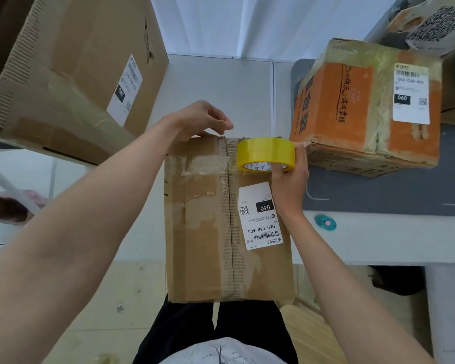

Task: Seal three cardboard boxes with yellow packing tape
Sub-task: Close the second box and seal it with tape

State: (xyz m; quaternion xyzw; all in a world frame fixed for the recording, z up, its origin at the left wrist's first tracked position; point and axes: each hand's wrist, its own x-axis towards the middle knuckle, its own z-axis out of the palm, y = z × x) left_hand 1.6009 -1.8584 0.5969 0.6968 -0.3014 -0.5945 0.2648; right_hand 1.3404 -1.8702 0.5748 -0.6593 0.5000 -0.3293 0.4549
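On closed box, hand-held tape roll

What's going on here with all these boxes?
A person is taping a cardboard box shut. The right hand holds a roll of yellow tape at the box's far end, while the left hand pinches at the far edge by the centre seam. An orange box and a large brown box sit nearby.

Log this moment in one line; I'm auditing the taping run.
left hand: pinching tape end at box far edge | right hand: gripping yellow tape roll | seam: untaped
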